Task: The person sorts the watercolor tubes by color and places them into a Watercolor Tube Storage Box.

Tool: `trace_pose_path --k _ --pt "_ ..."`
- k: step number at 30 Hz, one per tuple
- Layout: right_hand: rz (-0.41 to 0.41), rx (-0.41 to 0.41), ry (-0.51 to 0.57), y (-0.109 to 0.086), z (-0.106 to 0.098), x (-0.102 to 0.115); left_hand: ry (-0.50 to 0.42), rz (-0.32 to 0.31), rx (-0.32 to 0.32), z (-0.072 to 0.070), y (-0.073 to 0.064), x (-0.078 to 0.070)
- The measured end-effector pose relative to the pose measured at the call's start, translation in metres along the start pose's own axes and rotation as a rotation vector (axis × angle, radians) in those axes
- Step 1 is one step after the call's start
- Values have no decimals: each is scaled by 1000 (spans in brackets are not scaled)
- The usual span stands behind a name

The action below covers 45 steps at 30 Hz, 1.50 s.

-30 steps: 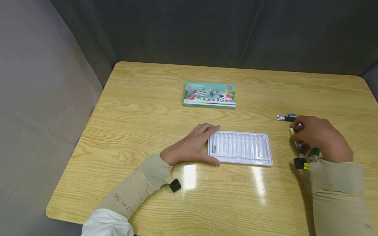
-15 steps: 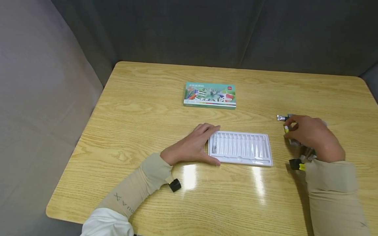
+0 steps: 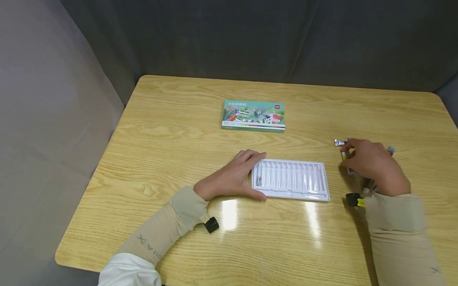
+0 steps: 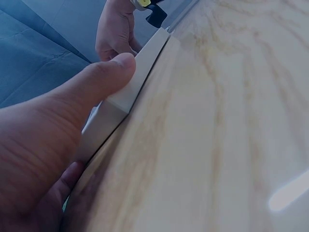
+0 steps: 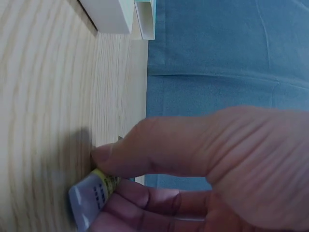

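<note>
In the head view, a white plastic paint tray [image 3: 290, 194] lies at the middle of the table, with one tube [image 3: 260, 174] in its leftmost slot. My left hand [image 3: 230, 178] holds the tray's left end, thumb on the near edge and fingers on the far one. The left wrist view shows the thumb against the tray's side [image 4: 130, 82]. To the right of the tray, my right hand [image 3: 377, 165] pinches a yellow paint tube [image 3: 344, 155] low over the table. Its silver end [image 5: 89, 199] shows in the right wrist view.
Behind the right fingertips lies a silver-ended tube [image 3: 339, 142]. Other tubes [image 3: 391, 149] lie around and below the right hand, partly hidden by it. A green illustrated paint box [image 3: 253, 115] lies farther back on the wooden table [image 3: 171, 151].
My right hand has moved left towards the tray with the yellow paint tube, uncovering another tube at its right. The left hand and tray have stayed put.
</note>
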State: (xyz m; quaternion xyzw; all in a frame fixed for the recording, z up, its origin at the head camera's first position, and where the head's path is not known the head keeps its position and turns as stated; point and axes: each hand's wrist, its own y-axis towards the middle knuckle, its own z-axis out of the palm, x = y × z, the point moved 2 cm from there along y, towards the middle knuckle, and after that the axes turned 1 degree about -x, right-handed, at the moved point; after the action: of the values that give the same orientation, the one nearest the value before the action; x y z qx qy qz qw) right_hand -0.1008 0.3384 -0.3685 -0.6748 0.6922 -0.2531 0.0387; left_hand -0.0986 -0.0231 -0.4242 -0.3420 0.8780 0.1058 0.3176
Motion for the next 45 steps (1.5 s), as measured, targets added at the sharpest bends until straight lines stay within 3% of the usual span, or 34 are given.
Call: trace_pose_path --k 14,26,37,45 --pt "-25 -60 0 -4 -4 18 -2 6 -6 0 0 1" --pt "-37 -224 64 -10 0 43 5 7 -3 0 0 1" --pt "-106 -280 90 -14 8 80 9 14 -8 0 0 1" --pt "-210 -301 109 -18 16 102 1 16 -10 0 0 1"
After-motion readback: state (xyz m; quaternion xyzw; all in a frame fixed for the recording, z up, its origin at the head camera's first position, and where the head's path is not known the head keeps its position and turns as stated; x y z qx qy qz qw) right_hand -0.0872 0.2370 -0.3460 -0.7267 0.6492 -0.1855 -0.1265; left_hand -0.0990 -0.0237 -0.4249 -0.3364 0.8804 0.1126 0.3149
